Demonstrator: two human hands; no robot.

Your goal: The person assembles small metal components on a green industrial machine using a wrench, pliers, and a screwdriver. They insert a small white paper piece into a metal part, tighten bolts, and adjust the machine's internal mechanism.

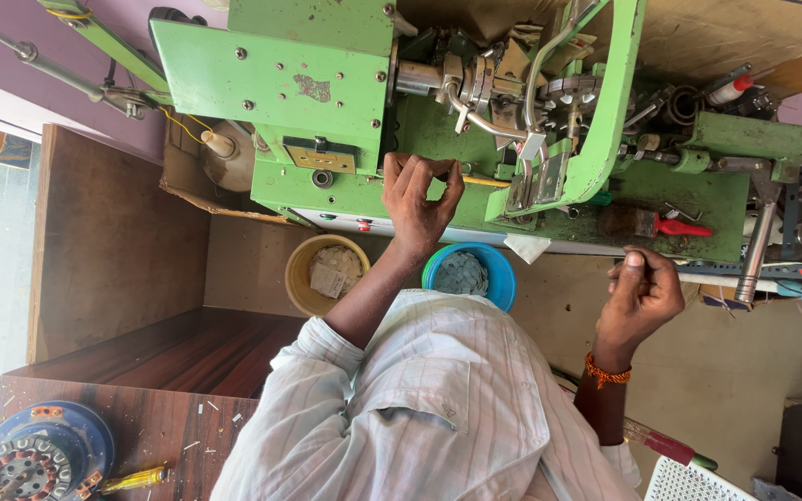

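Note:
A green machine (271, 83) with metal shafts and a curved green guard (605, 139) fills the top of the view. My left hand (420, 199) reaches up to its front. The thumb and fingertips are pinched together at the end of a thin yellow strip (486, 182) on the machine. Off to the right, my right hand (642, 297) is closed around a pale lever rod (707, 278), thumb on top. An orange bead band circles that wrist. My striped shirt covers the lower middle.
Below the machine stand a yellow tub (313, 278) of paper pieces and a blue tub (494, 274) of grey pieces. A red-handled brush (666, 225) lies on the machine. The wooden bench (141, 371) holds a motor stator (34, 459) and a yellow screwdriver (136, 480).

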